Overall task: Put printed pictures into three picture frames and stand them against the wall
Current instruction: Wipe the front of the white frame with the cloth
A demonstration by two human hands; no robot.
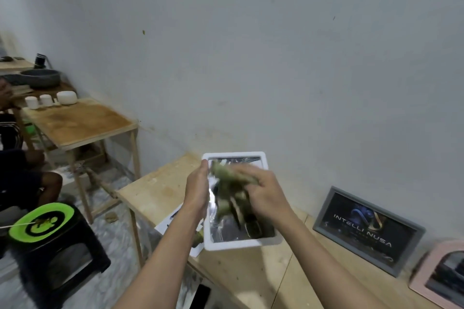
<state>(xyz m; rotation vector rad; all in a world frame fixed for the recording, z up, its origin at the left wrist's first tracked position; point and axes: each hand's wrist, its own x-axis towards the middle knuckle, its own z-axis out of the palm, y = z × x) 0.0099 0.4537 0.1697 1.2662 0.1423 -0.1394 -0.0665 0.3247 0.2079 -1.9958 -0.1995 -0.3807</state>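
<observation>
White frame [237, 243] held upright over table [251, 276], long axis running 12 to 6. Left hand [197, 192] gripping its 9 o'clock edge; right hand [261, 189] clutching green cloth [227, 190] against glass. Grey frame [367, 231] and pink frame [438, 275] leaning on wall [276, 57] at 4 o'clock, nearer right hand.

A blurred green cloth [232, 183] under the right hand [263, 189] covers much of the white frame's [241, 242] glass. The pink frame [437, 276] is cut off at the right edge. A seated person [23, 178] is cropped at the left edge. Papers [173, 221] lie partly hidden beneath the left forearm.
</observation>
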